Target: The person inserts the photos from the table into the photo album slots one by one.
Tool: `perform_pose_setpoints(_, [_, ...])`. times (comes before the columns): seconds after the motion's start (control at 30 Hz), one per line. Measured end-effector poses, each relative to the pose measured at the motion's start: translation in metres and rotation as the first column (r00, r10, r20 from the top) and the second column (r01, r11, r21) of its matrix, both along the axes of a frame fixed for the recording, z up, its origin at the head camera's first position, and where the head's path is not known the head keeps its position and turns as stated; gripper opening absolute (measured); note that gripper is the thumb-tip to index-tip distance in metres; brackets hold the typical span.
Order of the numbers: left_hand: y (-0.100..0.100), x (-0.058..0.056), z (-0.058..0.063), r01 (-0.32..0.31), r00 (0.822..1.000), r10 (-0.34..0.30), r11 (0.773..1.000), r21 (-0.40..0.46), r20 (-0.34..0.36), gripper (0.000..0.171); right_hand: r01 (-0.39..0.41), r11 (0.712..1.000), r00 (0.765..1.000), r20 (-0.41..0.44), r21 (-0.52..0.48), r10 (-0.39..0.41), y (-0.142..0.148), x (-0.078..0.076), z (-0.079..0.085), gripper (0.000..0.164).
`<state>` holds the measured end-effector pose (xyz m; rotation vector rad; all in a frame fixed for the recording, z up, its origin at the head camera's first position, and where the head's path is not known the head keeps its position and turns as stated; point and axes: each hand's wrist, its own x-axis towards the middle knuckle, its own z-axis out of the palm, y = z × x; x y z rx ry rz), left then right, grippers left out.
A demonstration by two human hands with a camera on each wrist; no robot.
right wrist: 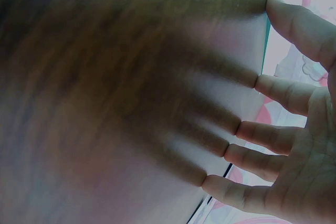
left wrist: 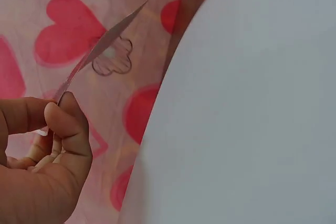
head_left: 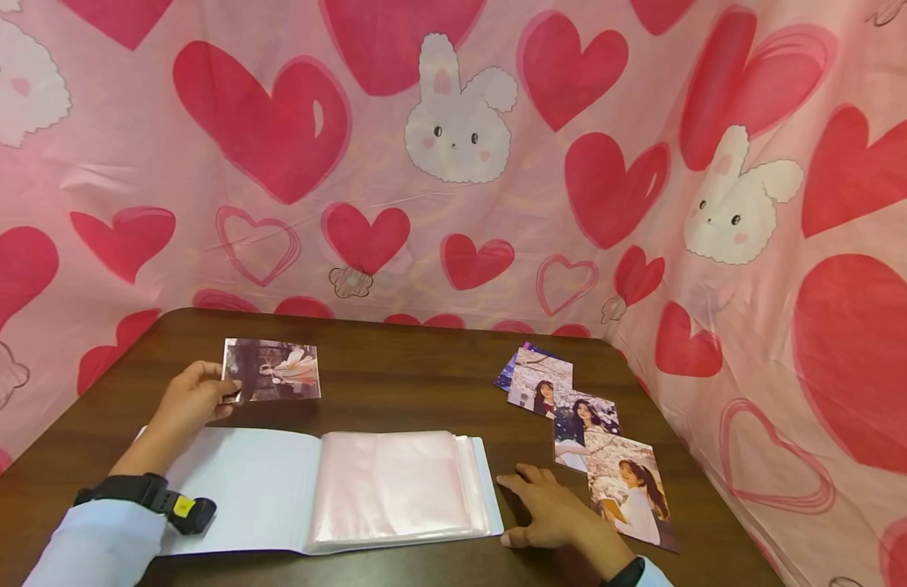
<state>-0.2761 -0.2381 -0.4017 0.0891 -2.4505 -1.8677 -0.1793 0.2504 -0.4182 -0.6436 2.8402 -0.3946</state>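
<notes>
My left hand (head_left: pixel 185 403) pinches a photo print (head_left: pixel 288 371) by its left end, beyond the album. In the left wrist view the photo (left wrist: pixel 102 45) shows nearly edge-on between thumb and fingers, slightly bent. An open photo album (head_left: pixel 240 481) lies in front of me, its white inside cover on the left and clear plastic sleeves (head_left: pixel 387 485) on the right. My right hand (head_left: pixel 548 509) rests on the table by the album's right edge. Its spread fingertips touch the tabletop in the right wrist view, with nothing in the palm (right wrist: pixel 310 166).
Several photo prints overlap in a slanting row on the right, the nearest photo (head_left: pixel 629 489) close beside my right hand. The dark wooden table (head_left: pixel 424 375) meets a pink cloth (head_left: pixel 453 228) with hearts and rabbits at the back and right.
</notes>
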Motion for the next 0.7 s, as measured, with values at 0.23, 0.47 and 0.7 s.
perform_pose_setpoints(0.23, [0.004, 0.016, 0.008, 0.087, 0.994, -0.093, 0.991, 0.1, 0.057, 0.026, 0.006, 1.0, 1.0, 0.015, -0.011, -0.006, 0.001, 0.0, -0.001, 0.075])
perform_pose_setpoints(0.47, [0.005, 0.036, 0.008, 0.15, 0.986, -0.153, 0.987, 0.049, 0.066, 0.023, 0.003, 1.0, 1.0, 0.006, 0.0, -0.003, 0.001, -0.002, -0.002, 0.075])
perform_pose_setpoints(0.7, [0.001, 0.051, 0.003, 0.182, 0.976, -0.187, 0.982, 0.052, 0.114, 0.022, 0.003, 1.0, 1.0, 0.019, 0.002, -0.003, -0.001, 0.001, 0.002, 0.075])
